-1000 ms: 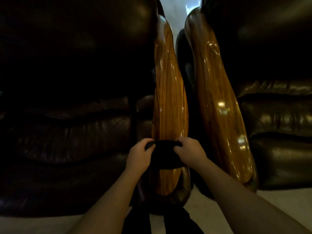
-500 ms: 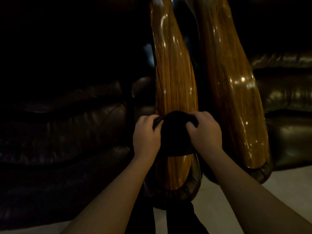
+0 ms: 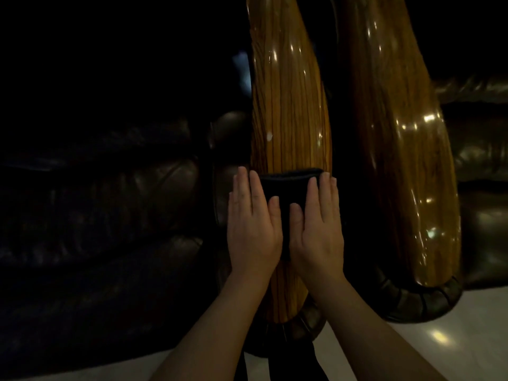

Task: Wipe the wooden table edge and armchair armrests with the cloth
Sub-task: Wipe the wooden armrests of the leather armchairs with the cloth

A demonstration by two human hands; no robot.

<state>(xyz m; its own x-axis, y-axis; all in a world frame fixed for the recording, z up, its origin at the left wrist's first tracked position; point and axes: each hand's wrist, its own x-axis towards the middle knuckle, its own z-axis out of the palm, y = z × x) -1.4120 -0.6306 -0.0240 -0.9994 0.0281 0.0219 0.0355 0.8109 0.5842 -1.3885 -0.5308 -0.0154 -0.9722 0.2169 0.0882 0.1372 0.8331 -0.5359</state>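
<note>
Two flat hands press a dark cloth onto a glossy wooden armrest.

The left hand (image 3: pixel 254 226) and right hand (image 3: pixel 316 229) lie side by side at frame centre, fingers straight and spread flat, gripping nothing, palms bearing down on the dark cloth (image 3: pixel 288 185) that spans the width of the near armrest (image 3: pixel 288 105). The cloth's far edge lies just beyond the fingertips, and bare wood runs on towards the top of the frame. A narrow dark gap separates this armrest from a second wooden armrest (image 3: pixel 406 160) right of centre. Dark leather cushions (image 3: pixel 123 202) fill the left of the frame, more leather the right edge. Pale floor (image 3: pixel 453 339) shows at lower right.
</note>
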